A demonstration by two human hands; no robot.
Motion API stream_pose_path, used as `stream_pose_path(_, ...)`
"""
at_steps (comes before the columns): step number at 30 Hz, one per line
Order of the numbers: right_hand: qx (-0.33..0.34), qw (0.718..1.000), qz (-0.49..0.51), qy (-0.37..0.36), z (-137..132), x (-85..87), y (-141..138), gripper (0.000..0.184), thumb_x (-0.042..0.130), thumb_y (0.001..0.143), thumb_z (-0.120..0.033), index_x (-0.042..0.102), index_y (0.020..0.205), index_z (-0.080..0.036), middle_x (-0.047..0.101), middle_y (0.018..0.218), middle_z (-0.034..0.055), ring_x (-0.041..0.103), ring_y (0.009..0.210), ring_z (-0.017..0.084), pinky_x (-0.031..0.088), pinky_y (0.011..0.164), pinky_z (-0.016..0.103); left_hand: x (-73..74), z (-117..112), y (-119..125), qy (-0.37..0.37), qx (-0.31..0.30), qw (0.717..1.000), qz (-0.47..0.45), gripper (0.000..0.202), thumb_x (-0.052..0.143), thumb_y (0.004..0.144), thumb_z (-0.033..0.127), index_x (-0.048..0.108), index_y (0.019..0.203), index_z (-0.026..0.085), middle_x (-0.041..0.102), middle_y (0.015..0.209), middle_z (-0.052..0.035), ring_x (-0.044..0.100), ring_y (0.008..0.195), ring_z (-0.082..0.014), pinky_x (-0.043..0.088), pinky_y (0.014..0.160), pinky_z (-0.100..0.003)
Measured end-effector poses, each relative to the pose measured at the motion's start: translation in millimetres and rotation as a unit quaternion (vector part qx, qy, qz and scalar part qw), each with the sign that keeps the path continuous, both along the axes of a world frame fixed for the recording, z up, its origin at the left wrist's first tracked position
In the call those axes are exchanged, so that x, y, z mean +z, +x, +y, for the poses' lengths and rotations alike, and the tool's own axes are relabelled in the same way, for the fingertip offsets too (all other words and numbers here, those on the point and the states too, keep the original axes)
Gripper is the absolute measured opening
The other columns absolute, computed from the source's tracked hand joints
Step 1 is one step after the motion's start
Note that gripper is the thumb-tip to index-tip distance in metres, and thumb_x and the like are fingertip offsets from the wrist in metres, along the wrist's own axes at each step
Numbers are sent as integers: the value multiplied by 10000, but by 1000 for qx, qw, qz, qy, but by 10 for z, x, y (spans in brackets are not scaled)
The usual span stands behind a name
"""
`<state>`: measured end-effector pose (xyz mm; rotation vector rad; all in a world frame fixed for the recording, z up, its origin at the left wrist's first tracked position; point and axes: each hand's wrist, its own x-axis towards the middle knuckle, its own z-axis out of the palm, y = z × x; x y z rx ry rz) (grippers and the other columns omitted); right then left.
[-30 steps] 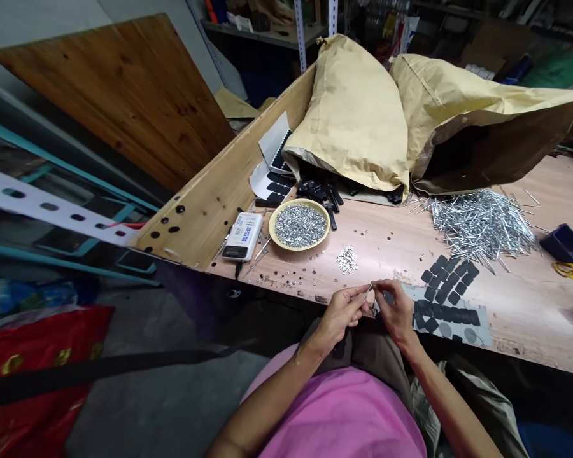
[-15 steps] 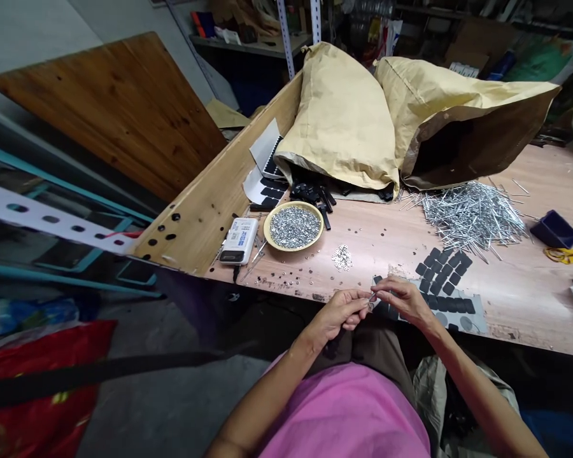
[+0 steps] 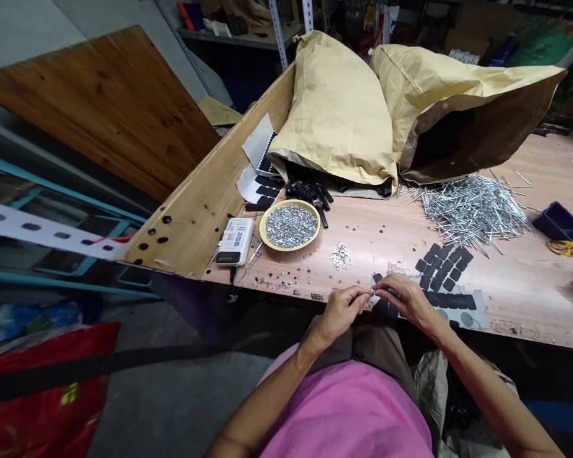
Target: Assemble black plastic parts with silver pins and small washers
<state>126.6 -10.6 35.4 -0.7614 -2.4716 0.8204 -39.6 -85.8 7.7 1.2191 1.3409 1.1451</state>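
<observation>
At the front edge of the table, my left hand [image 3: 342, 312] and my right hand [image 3: 407, 299] meet fingertip to fingertip. Both are closed in a pinch. Something small and pale shows between the fingertips, too tiny to name. Beneath and beside my right hand lies a grey sheet [image 3: 478, 312] with black rounded pads [image 3: 451, 301] on it. A small heap of flat metal nuts or washers [image 3: 340, 256] lies just beyond my left hand. Farther right is a pile of thin silvery metal rods [image 3: 475, 210].
A yellow bowl [image 3: 263, 236] full of small metal pieces stands at left, beside a white device [image 3: 236, 242] with a cable. Two large paper sacks [image 3: 339, 108] lie behind, black parts [image 3: 310, 191] spilling from one. A dark blue box [image 3: 558, 221] sits at right. A wooden board [image 3: 205, 210] edges the left side.
The fingertips have drawn closer together, and the thin silvery piece seen between them earlier is now mostly hidden. My left fingers have straightened somewhat. The camera view has shifted slightly.
</observation>
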Motion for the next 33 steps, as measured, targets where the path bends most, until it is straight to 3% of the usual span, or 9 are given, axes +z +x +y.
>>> stream_pose_path(5, -14, 992, -47, 119, -67, -18, -9, 347, 302, 987, -346, 592, 902, -175, 639, 770, 70, 589, 694, 148, 439, 625, 249, -83, -19, 45, 134, 20, 981, 138, 221, 481, 890, 253, 691, 897, 187, 729, 853, -55, 675, 766, -157, 515, 712, -242)
stream_pose_path(10, -17, 966, -98, 238, -51, -81, 9, 454, 256, 997, -309, 550, 678, -176, 577, 582, 33, 502, 556, 136, 360, 613, 267, -85, -29, 79, 174, -1, 966, 189, 209, 476, 901, 216, 681, 888, 181, 737, 839, -56, 688, 746, -157, 525, 681, -230)
stream_pose_path(15, -34, 976, -122, 177, -42, -153, 23, 586, 148, 1000, -382, 532, 605, -183, 553, 515, 20, 468, 486, 116, 332, 572, 250, -69, -44, 119, 155, -10, 970, 189, 200, 483, 893, 205, 679, 856, 188, 731, 790, -41, 677, 693, -145, 513, 644, -218)
stream_pose_path(20, -124, 975, -171, 67, -70, -81, 45, 597, 170, 980, -447, 569, 611, -200, 554, 497, 21, 471, 473, 131, 317, 537, 261, -57, -18, 173, 146, 8, 977, 156, 198, 487, 872, 198, 683, 852, 178, 725, 812, -61, 669, 719, -157, 504, 672, -233)
stream_pose_path(22, -149, 979, -139, 2, -59, -15, 70, 550, 205, 970, -469, 610, 701, -213, 605, 580, 24, 526, 530, 141, 345, 539, 255, -22, 10, 185, 108, 15, 988, 112, 197, 493, 865, 215, 684, 838, 176, 709, 758, -43, 647, 662, -139, 489, 633, -218)
stream_pose_path(25, -124, 989, -38, -72, -29, 49, 103, 451, 319, 933, -526, 636, 835, -221, 667, 768, 43, 604, 679, 157, 426, 604, 257, 33, 44, 194, 45, 8, 998, 50, 208, 502, 852, 262, 682, 802, 172, 618, 587, 8, 566, 534, -109, 441, 544, -200)
stream_pose_path(29, -106, 992, -15, -64, -37, 29, 106, 457, 351, 916, -542, 611, 734, -213, 628, 697, 42, 586, 673, 161, 438, 645, 272, 51, 36, 238, 15, 9, 1000, 15, 215, 528, 820, 307, 671, 740, 168, 517, 511, 38, 488, 490, -91, 393, 517, -201)
stream_pose_path(33, -205, 976, -55, -43, -83, 7, 132, 478, 284, 923, -534, 566, 706, -215, 591, 696, 38, 541, 644, 160, 414, 624, 284, 75, 36, 319, -31, 30, 998, -51, 245, 559, 800, 381, 660, 791, 158, 541, 526, 35, 487, 476, -88, 402, 511, -209)
